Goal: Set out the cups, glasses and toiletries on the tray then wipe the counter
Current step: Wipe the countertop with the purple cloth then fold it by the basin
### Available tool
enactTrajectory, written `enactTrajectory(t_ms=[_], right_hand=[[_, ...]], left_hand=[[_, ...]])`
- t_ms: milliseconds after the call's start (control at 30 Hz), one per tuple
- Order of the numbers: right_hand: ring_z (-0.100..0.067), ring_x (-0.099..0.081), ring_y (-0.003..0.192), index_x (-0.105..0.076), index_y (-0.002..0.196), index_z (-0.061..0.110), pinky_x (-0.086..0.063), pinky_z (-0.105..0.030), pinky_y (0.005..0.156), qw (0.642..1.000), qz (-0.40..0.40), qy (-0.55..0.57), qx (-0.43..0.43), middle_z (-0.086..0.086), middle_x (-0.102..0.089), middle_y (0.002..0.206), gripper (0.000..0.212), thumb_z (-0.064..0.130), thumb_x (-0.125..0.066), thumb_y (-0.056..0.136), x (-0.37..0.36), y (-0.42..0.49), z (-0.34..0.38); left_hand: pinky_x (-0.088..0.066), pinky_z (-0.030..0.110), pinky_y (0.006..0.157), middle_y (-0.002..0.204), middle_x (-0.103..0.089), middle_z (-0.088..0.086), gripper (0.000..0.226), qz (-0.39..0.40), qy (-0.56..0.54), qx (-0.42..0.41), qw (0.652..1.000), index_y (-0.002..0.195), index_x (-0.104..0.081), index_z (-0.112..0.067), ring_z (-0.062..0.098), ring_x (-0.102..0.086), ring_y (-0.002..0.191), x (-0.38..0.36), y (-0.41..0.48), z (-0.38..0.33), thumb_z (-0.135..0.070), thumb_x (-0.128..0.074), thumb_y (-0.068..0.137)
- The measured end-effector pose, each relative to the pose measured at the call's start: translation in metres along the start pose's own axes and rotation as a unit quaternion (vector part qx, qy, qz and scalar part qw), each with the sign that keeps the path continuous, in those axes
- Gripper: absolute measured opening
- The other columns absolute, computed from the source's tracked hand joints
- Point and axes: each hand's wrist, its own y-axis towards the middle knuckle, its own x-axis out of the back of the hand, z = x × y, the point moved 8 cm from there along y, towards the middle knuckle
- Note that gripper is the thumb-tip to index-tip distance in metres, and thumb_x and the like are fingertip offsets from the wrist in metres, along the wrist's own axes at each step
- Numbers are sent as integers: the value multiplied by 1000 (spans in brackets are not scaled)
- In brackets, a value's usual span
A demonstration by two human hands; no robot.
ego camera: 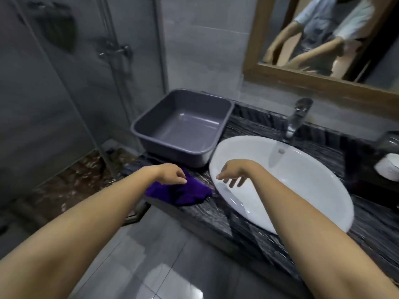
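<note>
A crumpled purple cloth [183, 192] lies on the dark marbled counter [216, 214], between the grey tub and the front edge. My left hand [170, 174] hovers just above the cloth's left part, fingers loosely curled and holding nothing. My right hand [234, 174] hangs over the left side of the white sink [302, 180], fingers relaxed and spread downward, empty. At the far right edge stand a blurred glass [388, 142] and a white rolled item [388, 169] on a dark tray [371, 182].
An empty grey plastic tub [164, 128] sits on the counter's left end, behind the cloth. A chrome tap [296, 117] rises behind the sink. A wood-framed mirror [302, 82] hangs above. A glass shower screen [64, 104] stands to the left; grey floor tiles below.
</note>
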Motion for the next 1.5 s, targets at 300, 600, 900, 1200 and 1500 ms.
enactTrajectory(t_ms=[300,600,900,1200,1500], right_hand=[[-35,-50,117,-54,118,2,-38,-37,96,965,-180,-175,81,-19,-58,125,48,42,-49,92,-68,44,39],[-35,-55,111,-58,114,7,-42,-37,93,971,-171,-127,111,-17,-60,120,39,29,-64,83,-74,55,41],[-18,-52,89,-59,95,13,-39,-26,78,968,-123,-25,219,-1,-56,95,25,9,-71,74,-44,23,58],[-21,-53,83,-60,97,10,-42,-28,70,966,-207,-39,152,-7,-58,92,28,10,-71,72,31,-37,35],[-16,-60,84,-64,100,7,-49,-33,81,912,-276,244,182,-6,-65,93,26,12,-74,76,86,-150,-46]], left_hand=[[-30,34,110,142,-43,11,56,-126,-16,64,990,139,-38,-14,28,-38,131,-55,8,48,-29,-55,88],[-30,33,107,130,-47,16,63,-187,-68,7,980,141,-35,-20,31,-40,125,-40,14,55,-30,-60,84],[-42,32,91,118,-63,6,54,-34,-21,-106,994,126,-53,-20,25,-56,108,-35,27,17,-20,-69,75],[-40,31,68,76,-55,-3,28,-119,-86,-173,974,83,-52,-15,16,-50,72,36,1,-46,-28,-74,72],[-37,24,62,68,-53,-9,26,-166,-50,-285,943,76,-54,-20,11,-48,65,96,-13,-162,-35,-74,72]])
